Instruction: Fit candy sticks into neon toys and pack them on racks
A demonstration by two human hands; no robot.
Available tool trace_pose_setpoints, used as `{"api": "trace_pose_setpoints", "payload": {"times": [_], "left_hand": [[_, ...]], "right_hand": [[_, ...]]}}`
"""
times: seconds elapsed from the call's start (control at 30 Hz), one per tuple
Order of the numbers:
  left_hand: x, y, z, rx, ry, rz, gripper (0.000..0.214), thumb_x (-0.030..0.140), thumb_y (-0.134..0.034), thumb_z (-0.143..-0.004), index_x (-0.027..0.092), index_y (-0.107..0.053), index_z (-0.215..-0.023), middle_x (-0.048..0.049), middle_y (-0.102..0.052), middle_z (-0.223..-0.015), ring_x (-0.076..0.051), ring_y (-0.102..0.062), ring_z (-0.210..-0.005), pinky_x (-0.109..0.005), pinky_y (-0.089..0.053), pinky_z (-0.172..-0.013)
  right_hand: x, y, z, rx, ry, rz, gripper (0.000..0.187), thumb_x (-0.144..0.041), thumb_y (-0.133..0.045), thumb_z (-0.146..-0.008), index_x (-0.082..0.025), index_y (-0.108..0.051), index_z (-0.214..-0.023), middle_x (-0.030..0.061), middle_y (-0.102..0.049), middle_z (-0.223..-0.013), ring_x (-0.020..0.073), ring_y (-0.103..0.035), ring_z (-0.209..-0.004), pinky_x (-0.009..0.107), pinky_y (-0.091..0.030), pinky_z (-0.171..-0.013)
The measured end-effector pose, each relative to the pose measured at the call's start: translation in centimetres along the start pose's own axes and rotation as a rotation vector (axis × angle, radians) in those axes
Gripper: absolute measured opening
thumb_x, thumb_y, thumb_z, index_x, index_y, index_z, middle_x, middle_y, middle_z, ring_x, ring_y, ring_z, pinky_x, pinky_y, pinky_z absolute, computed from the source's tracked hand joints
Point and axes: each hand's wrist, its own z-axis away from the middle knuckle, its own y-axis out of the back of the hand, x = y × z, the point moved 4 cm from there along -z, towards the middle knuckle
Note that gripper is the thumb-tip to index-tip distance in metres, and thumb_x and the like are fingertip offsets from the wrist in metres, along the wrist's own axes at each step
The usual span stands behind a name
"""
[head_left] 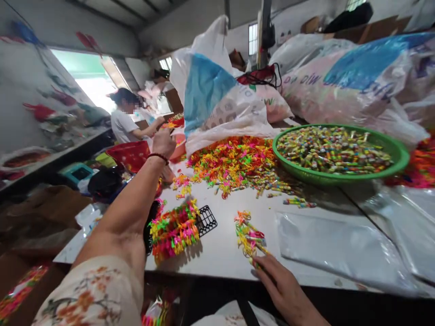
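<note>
The left hand point(164, 145) is stretched out beyond the black rack point(207, 221), arm nearly straight, back of the hand up and fingers curled in; what it grips, if anything, cannot be told. The right hand point(277, 276) sits to the right of the rack and nearer, fingertips touching a small bundle of coloured pieces point(246, 233) on the desk point(220, 260); whether they pinch it is unclear.

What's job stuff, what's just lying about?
Likely in use:
small multicoloured plastic pieces by the right hand
black plastic grid bearing similar pieces
heap of similar pieces
round green plastic basket of short patterned sticks
flat clear plastic packaging

Probably just lying about:
teal plastic object
black bundle above brown cardboard
</note>
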Motion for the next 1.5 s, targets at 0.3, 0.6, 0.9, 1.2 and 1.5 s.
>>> {"api": "trace_pose_setpoints", "payload": {"times": [0.3, 0.6, 0.9, 1.2, 1.5], "left_hand": [[5.3, -17.3, 10.7, -0.657, 0.077, 0.013, 0.008, 0.021, -0.068, -0.076, 0.013, -0.071, -0.073, -0.0112, -0.069, -0.075, -0.021, -0.065, -0.078, -0.028, -0.047, -0.070], [8.8, -17.6, 11.8, -0.853, -0.020, -0.004, 0.018, 0.029, -0.068, -0.082, 0.013, -0.067, -0.090, -0.0121, -0.067, -0.098, -0.024, -0.064, -0.094, -0.037, -0.051, -0.083], [15.7, -12.5, 22.8, -1.282, -0.169, 0.644, 0.021, 0.034, -0.058, -0.083, 0.017, -0.063, -0.093, -0.0062, -0.071, -0.085, -0.015, -0.066, -0.069, -0.024, -0.051, -0.063], [12.3, -17.3, 13.4, -0.709, -0.131, 0.273, 0.042, 0.012, -0.067, -0.070, 0.018, -0.061, -0.112, -0.0162, -0.056, -0.125, -0.030, -0.047, -0.124, -0.039, -0.037, -0.102], [10.6, -20.3, 12.8, -0.709, 0.181, 0.595, 0.034, 0.016, -0.074, -0.063, 0.016, -0.061, -0.095, -0.0059, -0.064, -0.091, -0.021, -0.060, -0.094, -0.030, -0.049, -0.081]], "right_hand": [[-1.5, -0.3, -0.4, -0.134, -0.014, -0.107, 0.025, -0.029, -0.046, -0.096, -0.025, -0.064, -0.113, 0.0068, -0.068, -0.101, 0.0202, -0.066, -0.095, 0.034, -0.054, -0.087], [-2.4, 1.2, -0.2, 0.049, -0.067, -0.011, 0.014, -0.021, -0.042, -0.093, -0.023, -0.053, -0.101, 0.0031, -0.063, -0.086, 0.0168, -0.064, -0.074, 0.030, -0.056, -0.071], [-1.4, 2.9, -6.1, 0.133, 0.170, 0.419, 0.063, -0.005, -0.043, -0.077, -0.017, -0.043, -0.139, 0.0132, -0.064, -0.115, 0.0234, -0.065, -0.098, 0.032, -0.057, -0.077], [-0.4, 3.2, -3.7, 0.219, 0.048, 0.170, 0.039, -0.016, -0.044, -0.089, -0.020, -0.048, -0.128, 0.0097, -0.061, -0.100, 0.0219, -0.064, -0.087, 0.035, -0.056, -0.077], [-0.8, 5.1, -1.8, 0.201, -0.128, -0.087, 0.026, -0.034, -0.041, -0.097, -0.019, -0.059, -0.109, 0.0063, -0.064, -0.092, 0.0151, -0.062, -0.069, 0.028, -0.055, -0.065]]}}
